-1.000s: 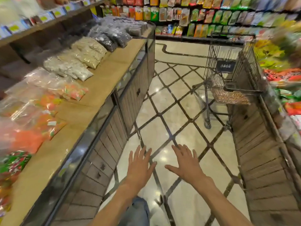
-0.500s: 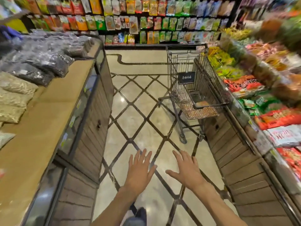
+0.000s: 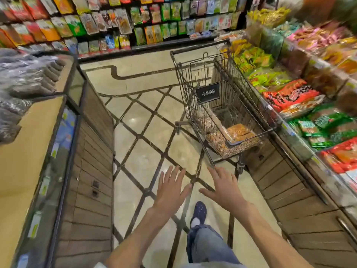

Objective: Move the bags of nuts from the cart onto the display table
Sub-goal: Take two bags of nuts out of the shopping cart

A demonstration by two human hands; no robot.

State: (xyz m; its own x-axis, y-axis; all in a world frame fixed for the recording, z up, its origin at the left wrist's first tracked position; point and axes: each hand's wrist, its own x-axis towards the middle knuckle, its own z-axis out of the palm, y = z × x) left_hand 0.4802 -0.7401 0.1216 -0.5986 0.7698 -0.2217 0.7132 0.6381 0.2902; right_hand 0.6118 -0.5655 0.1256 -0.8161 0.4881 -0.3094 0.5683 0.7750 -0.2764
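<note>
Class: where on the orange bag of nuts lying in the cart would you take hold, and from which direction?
Probably from above, through the cart's open top: wire sides block the rest. The bag of nuts lies flat, so grip its near edge.

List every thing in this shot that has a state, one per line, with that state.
Left hand: open, fingers spread, holding nothing.
Right hand: open, fingers spread, holding nothing.
Black wire shopping cart: standing beside the right-hand shelf, untouched.
Clear bags of orange-brown nuts: lying in the cart's basket.
Tan-topped wooden display table: partly bare, grey bags at its far end.
</note>
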